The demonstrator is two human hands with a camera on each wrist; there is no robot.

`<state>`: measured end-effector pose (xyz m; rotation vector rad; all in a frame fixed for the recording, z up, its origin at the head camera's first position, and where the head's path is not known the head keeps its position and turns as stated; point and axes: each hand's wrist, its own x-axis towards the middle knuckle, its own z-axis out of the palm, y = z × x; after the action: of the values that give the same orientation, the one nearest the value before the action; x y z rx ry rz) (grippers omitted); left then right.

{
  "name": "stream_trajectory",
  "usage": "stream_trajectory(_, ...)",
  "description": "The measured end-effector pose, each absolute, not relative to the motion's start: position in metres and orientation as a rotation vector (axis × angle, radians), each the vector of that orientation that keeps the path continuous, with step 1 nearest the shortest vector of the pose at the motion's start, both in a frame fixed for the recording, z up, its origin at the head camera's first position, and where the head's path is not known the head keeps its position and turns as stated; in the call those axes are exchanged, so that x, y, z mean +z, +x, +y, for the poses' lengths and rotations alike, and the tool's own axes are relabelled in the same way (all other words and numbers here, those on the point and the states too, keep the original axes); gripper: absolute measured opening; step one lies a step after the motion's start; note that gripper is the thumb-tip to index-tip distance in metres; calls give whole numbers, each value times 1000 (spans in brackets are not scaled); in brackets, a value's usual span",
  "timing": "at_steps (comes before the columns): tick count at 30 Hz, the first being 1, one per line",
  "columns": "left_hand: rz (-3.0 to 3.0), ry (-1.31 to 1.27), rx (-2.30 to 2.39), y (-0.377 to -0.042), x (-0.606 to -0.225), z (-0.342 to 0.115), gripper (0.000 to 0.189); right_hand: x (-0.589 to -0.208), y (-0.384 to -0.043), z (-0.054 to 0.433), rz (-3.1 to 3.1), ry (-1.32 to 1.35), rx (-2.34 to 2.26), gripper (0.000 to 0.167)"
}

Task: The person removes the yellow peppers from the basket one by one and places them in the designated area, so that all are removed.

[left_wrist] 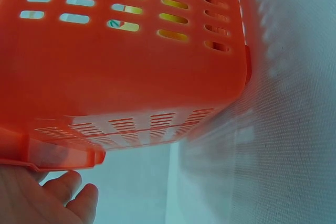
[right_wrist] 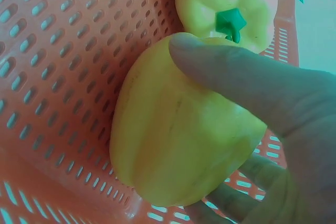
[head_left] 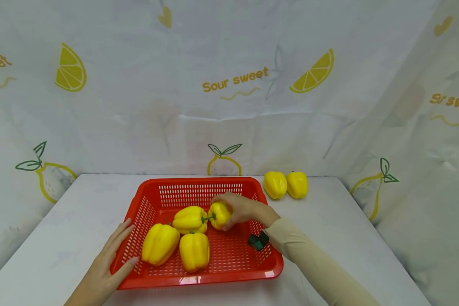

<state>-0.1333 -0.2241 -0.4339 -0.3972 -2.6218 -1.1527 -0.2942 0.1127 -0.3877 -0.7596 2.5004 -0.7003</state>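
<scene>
Your right hand (head_left: 242,209), just right of centre in the frame, grasps a yellow pepper (head_left: 219,214) between thumb and fingers inside a red basket (head_left: 199,279). Your left hand (head_left: 105,265), lower left, rests with fingers extended at the basket's left rim, released. The grasped pepper lies up and right of that hand, well apart from it.

A printed white curtain (head_left: 137,106) fills the upper frame; below it spreads a white table (head_left: 367,255). The basket sits on it at lower centre, between your hands. Inside, you have a left pepper (head_left: 160,245) near your left hand, a front pepper (head_left: 195,253) beside it, and a middle pepper (head_left: 190,219) just left of the grasped one. Two outer peppers (head_left: 275,185) stand on the table, beyond your right hand. Smallest are the green stems (head_left: 211,217); you cannot tell whether the middle two touch.
</scene>
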Motion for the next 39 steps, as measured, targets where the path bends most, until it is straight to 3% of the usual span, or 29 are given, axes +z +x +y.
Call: stream_trajectory(39, -2606, -402, -1145, -135, -437, -226, 69, -378, -289, 114, 2528, -918, -725, 79)
